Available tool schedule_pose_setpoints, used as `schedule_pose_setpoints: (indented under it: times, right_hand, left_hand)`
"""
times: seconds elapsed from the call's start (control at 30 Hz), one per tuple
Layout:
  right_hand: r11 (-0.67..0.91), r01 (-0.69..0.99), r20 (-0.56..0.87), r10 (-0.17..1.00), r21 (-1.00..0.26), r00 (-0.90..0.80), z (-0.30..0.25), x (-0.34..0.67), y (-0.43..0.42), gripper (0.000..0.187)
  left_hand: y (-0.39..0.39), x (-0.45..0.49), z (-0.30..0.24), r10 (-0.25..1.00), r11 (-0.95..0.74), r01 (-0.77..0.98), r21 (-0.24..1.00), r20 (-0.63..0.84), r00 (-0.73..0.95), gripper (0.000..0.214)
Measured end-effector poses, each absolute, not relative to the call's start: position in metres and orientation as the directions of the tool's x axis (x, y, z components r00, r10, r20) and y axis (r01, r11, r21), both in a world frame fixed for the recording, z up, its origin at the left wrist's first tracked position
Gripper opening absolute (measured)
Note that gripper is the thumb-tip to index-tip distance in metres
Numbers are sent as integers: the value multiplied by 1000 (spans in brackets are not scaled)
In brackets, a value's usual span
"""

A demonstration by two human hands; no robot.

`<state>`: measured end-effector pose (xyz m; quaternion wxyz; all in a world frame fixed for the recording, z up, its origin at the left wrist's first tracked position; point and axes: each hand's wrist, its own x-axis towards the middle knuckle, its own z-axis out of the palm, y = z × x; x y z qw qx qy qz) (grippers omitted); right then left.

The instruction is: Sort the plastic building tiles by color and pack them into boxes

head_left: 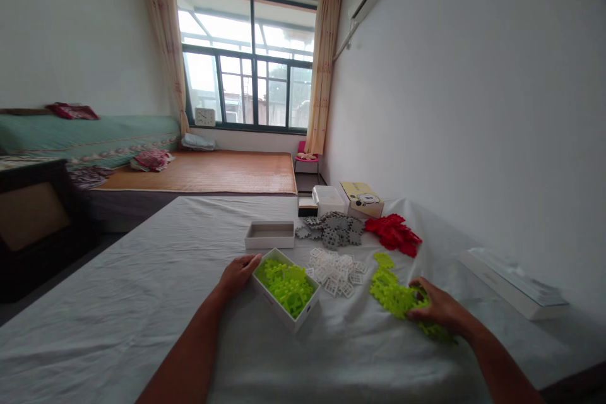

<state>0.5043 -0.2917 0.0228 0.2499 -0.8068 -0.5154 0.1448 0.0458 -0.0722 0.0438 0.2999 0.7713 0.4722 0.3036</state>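
A white open box stands at an angle in front of me, partly filled with bright green plastic interlocking pieces. My left hand grips its left corner. To the right, a loose heap of the same green interlocking pieces lies on the cloth. My right hand is at the heap's right end, with fingers curled round some of them. How many pieces it holds is hidden. Between the box and this heap spreads a pile of white square lattice pieces.
Behind lie grey interlocking pieces and red pieces. An empty white tray, a white container and a yellow-topped box stand at the back. A long white box sits far right on the pale sheet.
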Motion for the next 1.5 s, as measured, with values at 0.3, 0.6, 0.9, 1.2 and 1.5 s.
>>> schedule_pose_setpoints:
  times: [0.3,0.6,0.9,1.2,1.5]
  right_hand:
    - [-346,631,-48,897,-694,439,12,523,-297,50]
    - [-211,641,88,912,-738,401,56,473,-259,63]
    - [297,577,245,955,-761,-167,94,261,-152,60]
    - [406,832,385,886,-379,-257,84,251,-143,29]
    - [502,801,234,864,-327,-446,68,235,-167,29]
  left_hand:
    - [-70,45,40,922,-355,560,749,180,344,48]
    - [-67,42,29,906,-395,584,709,198,373,47]
    - [-62,40,17,891,-435,597,674,228,392,58]
    - [-59,41,20,912,-349,537,768,147,382,71]
    - [-62,39,23,873,-453,569,686,210,441,56]
